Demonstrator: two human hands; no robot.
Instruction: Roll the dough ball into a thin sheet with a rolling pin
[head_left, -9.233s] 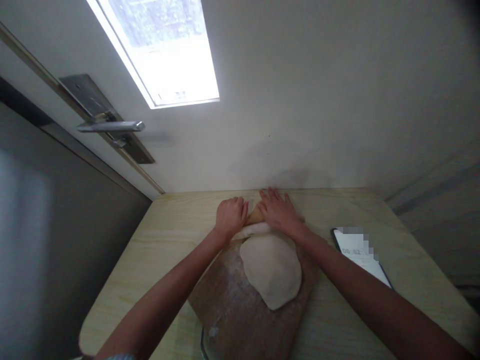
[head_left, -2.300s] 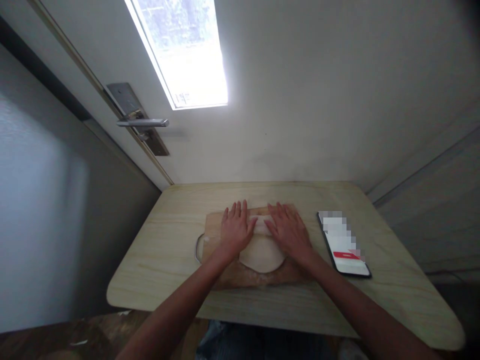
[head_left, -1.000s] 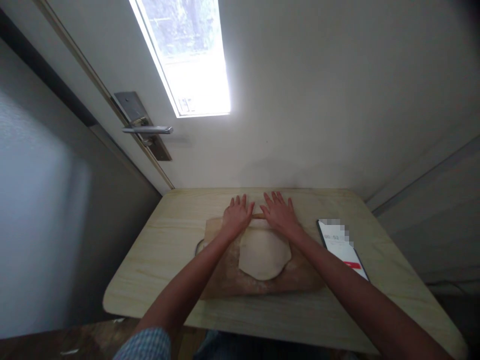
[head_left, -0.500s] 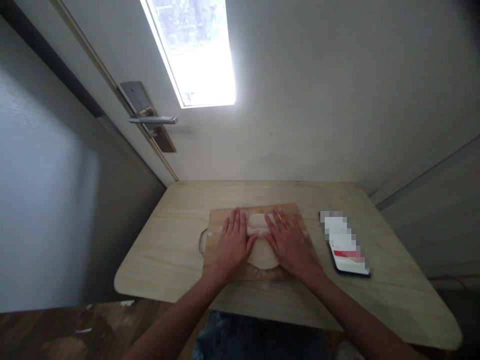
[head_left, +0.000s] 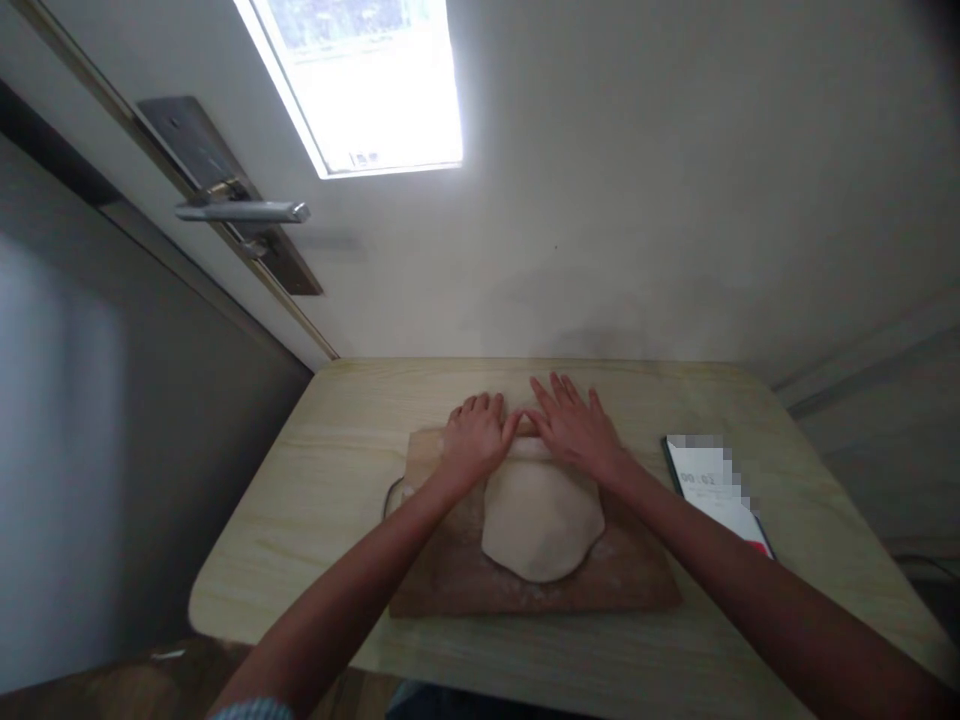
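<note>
A flat round of pale dough (head_left: 541, 516) lies on a floured wooden board (head_left: 450, 570) on the light wooden table (head_left: 330, 490). My left hand (head_left: 474, 438) and my right hand (head_left: 576, 428) press side by side on a rolling pin (head_left: 529, 447) at the dough's far edge. Both palms are down with the fingers stretched forward. The pin is almost wholly hidden under my hands; only a short pale stretch shows between them.
A phone (head_left: 716, 490) with a lit screen lies on the table to the right of the board. Behind the table stands a white door with a bright glass pane (head_left: 367, 80) and a metal lever handle (head_left: 240, 212). A grey wall lies to the left.
My hands have pushed the pin away from me, from the dough's middle to its far edge, uncovering most of the round. The view has dipped closer to the table.
</note>
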